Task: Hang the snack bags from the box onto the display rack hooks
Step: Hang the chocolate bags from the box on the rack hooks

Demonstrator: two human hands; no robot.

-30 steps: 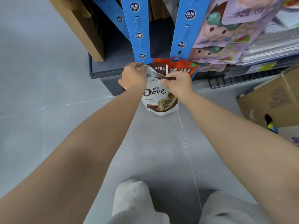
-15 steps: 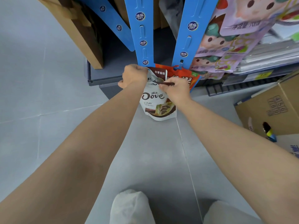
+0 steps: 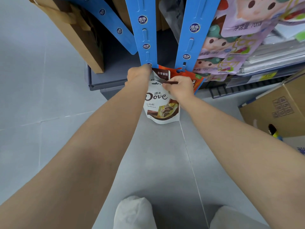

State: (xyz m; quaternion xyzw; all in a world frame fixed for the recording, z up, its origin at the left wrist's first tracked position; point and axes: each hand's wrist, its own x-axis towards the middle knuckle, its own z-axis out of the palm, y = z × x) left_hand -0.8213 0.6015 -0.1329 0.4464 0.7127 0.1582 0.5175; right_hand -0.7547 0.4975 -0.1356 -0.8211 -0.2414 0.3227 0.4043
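Observation:
A white and brown Dove chocolate bag (image 3: 160, 106) hangs low in front of the rack, its top at the lower end of a blue hanging strip (image 3: 145, 35). My left hand (image 3: 138, 75) grips the bottom end of that strip, beside the bag's top left corner. My right hand (image 3: 179, 89) pinches the bag's dark top edge. Behind the bag, an orange snack bag (image 3: 195, 80) hangs from a second blue strip (image 3: 191, 38). Purple snack bags (image 3: 222, 47) hang to the right of it.
An open cardboard box (image 3: 274, 111) stands on the floor at the right. Brown cardboard (image 3: 79, 37) leans at the upper left over a grey shelf base (image 3: 105, 83). A third blue strip (image 3: 112, 23) slants at the upper left. My knees (image 3: 133, 212) show at the bottom.
The view has drifted so that the rack and hands sit slightly lower in frame. Both hands keep their holds at the strip's lower end.

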